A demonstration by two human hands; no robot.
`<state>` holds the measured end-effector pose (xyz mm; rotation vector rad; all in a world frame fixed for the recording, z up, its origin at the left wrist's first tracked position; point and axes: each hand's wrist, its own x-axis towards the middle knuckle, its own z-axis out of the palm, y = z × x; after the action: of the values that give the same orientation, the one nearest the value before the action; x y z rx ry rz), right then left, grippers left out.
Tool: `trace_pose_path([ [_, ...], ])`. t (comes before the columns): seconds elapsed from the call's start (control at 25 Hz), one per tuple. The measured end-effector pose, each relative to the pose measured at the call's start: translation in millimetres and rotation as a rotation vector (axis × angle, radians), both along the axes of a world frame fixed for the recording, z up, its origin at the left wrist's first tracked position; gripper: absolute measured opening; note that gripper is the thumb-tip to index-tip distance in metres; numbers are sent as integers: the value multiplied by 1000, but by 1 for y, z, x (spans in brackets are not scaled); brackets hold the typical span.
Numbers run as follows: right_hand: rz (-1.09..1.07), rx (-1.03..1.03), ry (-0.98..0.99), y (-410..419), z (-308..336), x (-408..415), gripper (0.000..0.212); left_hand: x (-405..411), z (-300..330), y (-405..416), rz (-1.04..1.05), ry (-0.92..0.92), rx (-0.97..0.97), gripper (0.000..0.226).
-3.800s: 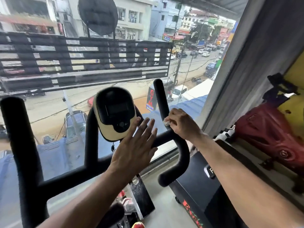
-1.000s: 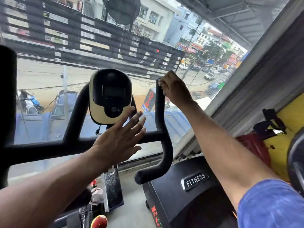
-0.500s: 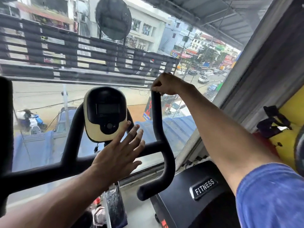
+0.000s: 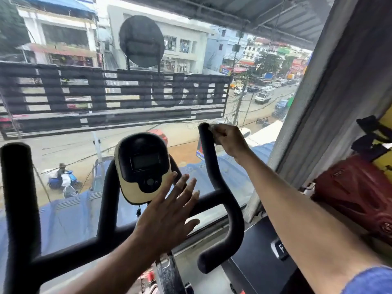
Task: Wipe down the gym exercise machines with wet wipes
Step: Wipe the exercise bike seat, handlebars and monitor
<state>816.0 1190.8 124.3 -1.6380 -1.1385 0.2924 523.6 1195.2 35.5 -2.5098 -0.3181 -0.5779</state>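
**Bike handlebar wipe, one console, two hands**

Centre frame: one console (image 4: 142,166), no readable text. Left hand (image 4: 167,217), fingers straight and spread, on the handlebar (image 4: 212,200) crossbar. Upper right: right hand (image 4: 230,140) curled, pinching a wet wipe (image 4: 212,130) against the upright tip. Lower right: black machine (image 4: 261,262), label partly hidden, "F" legible.

right hand (image 4: 230,140) — grips handlebar (image 4: 209,158) | left hand (image 4: 167,217) — flat

An upper-floor gym beside a street-facing window (image 4: 63,128). Shown by black padded bike handlebars (image 4: 220,187) with a small console (image 4: 144,166), and a dark machine (image 4: 265,262) alongside bearing a label plate. Beyond the glass, far below: road, cars, shopfronts.
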Motion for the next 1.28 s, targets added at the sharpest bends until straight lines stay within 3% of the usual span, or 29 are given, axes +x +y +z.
trace_pose_path([
  [0.2,21,-10,106,0,1,-9,31,4,55,21,84,34,13,66],
  [0.4,106,-60,357,-45,-36,-11,22,-4,51,18,76,62,7,60],
  [0.64,-79,59,167,6,-7,-14,33,-6,50,13,64,-1,-13,52],
  [0.88,-43,-176,308,-30,-36,-24,28,-11,53,12,7,-16,-25,41],
  [1.04,-163,-495,31,-71,-60,-33,29,-12,48,15,-68,-40,-37,38],
  [1.16,-268,-475,-55,-79,-61,-43,23,-11,46,17,-71,-58,-35,39],
  [1.28,-319,-440,58,-69,-63,-49,28,-11,48,16,-53,-38,-26,41],
])
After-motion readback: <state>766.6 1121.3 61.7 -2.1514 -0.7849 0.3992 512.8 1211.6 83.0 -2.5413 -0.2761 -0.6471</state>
